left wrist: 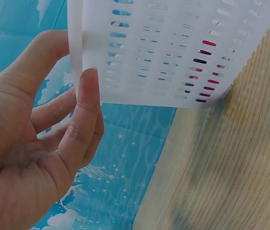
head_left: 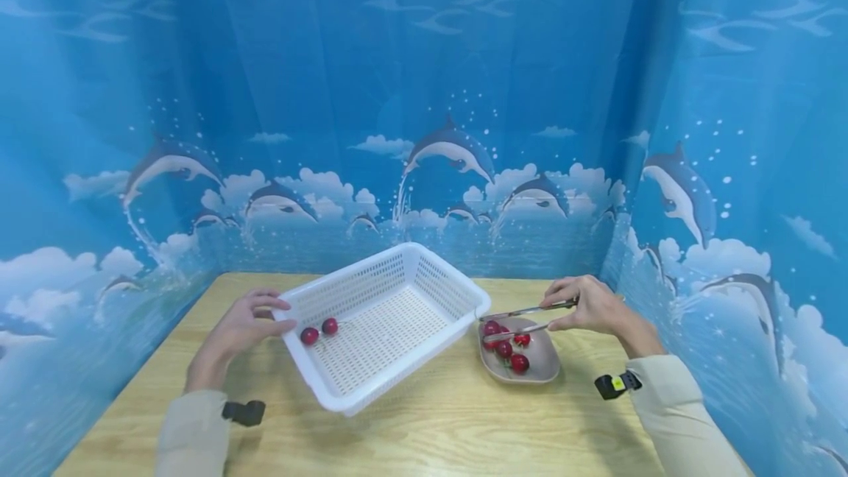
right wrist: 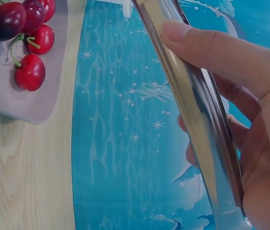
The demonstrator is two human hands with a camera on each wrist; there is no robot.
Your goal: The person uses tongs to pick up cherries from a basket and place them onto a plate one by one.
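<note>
At the left side, the left hand (head_left: 241, 326) pinches the left rim of one white basket (head_left: 391, 330), thumb on one side and fingers on the other. Two red cherries (head_left: 310, 336) lie in the basket, near its left end. The basket takes the middle of the wooden table (head_left: 411, 433), and its right corner is just beside one pinkish dish (head_left: 546, 359). In this dish I count at least five cherries (head_left: 520, 364); the exact number I cannot tell, because one pair of metal tongs (right wrist: 192, 110) covers a part of them. The two tong arms stand apart above the dish. Farther right, the right hand (head_left: 589, 308) holds these tongs between thumb and fingers. A blue dolphin curtain (head_left: 331, 94) stands behind and at both sides.
</note>
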